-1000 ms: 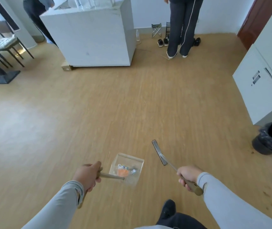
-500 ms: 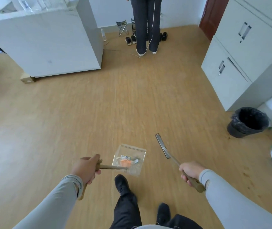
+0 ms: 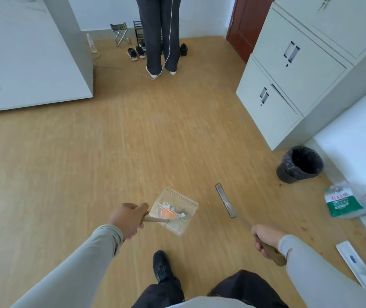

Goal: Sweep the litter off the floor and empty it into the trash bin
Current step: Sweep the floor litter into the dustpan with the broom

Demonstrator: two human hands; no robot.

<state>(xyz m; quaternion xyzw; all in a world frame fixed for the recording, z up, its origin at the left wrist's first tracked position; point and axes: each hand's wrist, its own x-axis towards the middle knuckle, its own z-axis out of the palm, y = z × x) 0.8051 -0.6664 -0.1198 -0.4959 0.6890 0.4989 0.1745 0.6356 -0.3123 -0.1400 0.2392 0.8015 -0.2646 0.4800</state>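
My left hand (image 3: 129, 219) grips the wooden handle of a clear plastic dustpan (image 3: 185, 203), held above the floor. Inside it lies litter (image 3: 170, 212): an orange piece and some white and grey scraps. My right hand (image 3: 265, 237) grips the wooden handle of a broom (image 3: 225, 200), whose narrow dark head points forward over the floor. A black-lined trash bin (image 3: 299, 164) stands on the floor to the right, beside the cabinet, well ahead of both hands.
A grey metal cabinet (image 3: 288, 70) lines the right wall. A green and white bag (image 3: 341, 202) and a flat white mop (image 3: 359, 265) lie at the right. A person (image 3: 158, 34) stands at the back by shoes. A large white box (image 3: 28, 58) fills the left.
The view has swung right and I have stepped forward: the trash bin has come nearer and more central. Both hands keep their grips on dustpan and broom.
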